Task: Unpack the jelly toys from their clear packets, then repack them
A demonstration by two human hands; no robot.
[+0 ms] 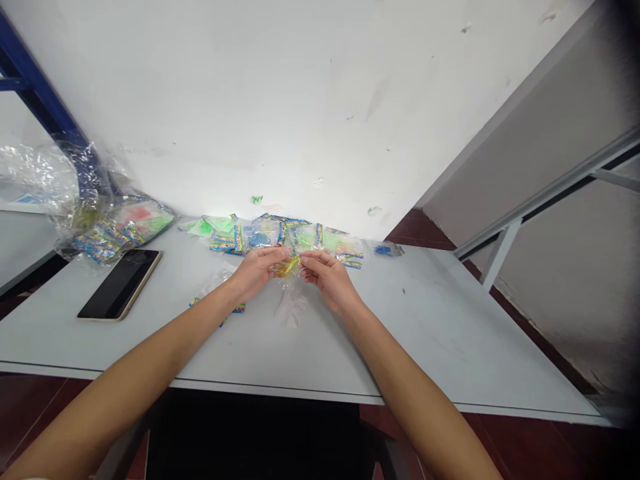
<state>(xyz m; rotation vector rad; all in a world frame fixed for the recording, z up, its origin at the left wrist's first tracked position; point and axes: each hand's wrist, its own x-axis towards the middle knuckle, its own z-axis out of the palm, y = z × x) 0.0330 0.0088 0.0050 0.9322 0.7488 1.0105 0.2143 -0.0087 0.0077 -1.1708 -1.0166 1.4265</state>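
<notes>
Near the middle of the table, a small clear plastic bag with something yellow in it is pinched between both my hands. My left hand has thumb and fingers closed on its left side. On the opposite side my right hand grips it with thumb and fingertips. Crumpled clear film hangs or lies just below; I cannot tell if it is part of the bag. Behind my hands, several clear packets with colourful printed strips and green, blue or reddish contents lie along the wall.
A black-screened phone lies on the grey table at the left. Behind it, a large clear bag holds more packets. Printed strips lie under my left forearm. A blue packet sits at the back right. A white wall rises behind.
</notes>
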